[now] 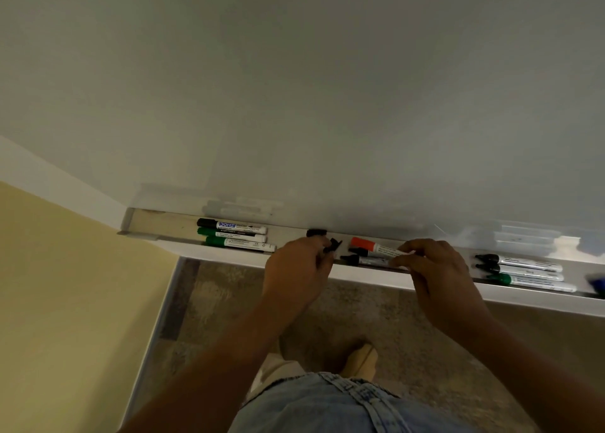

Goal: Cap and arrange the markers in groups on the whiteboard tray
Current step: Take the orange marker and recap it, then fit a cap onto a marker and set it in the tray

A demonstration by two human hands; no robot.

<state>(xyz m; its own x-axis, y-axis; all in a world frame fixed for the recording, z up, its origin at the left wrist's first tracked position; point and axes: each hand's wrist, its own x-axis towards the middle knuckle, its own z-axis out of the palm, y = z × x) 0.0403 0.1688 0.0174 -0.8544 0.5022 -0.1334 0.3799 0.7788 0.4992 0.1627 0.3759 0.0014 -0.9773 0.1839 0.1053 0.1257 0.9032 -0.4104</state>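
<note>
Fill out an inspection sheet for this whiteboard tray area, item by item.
Surface: long white whiteboard tray under a blank whiteboard.
Job's things: left group of three capped markers, one black and two green; middle group under the hands, with an orange-capped marker and two black-tipped ones; right group of three markers, two black and one green; a blue item at the right edge, cut off.
Clutter: small black cap-like piece lying alone on the tray.
Grippers: left hand pinches a small black piece; right hand rests on the middle markers.
Cables: nothing seen.
Surroundings: yellow wall, mottled carpet.
</note>
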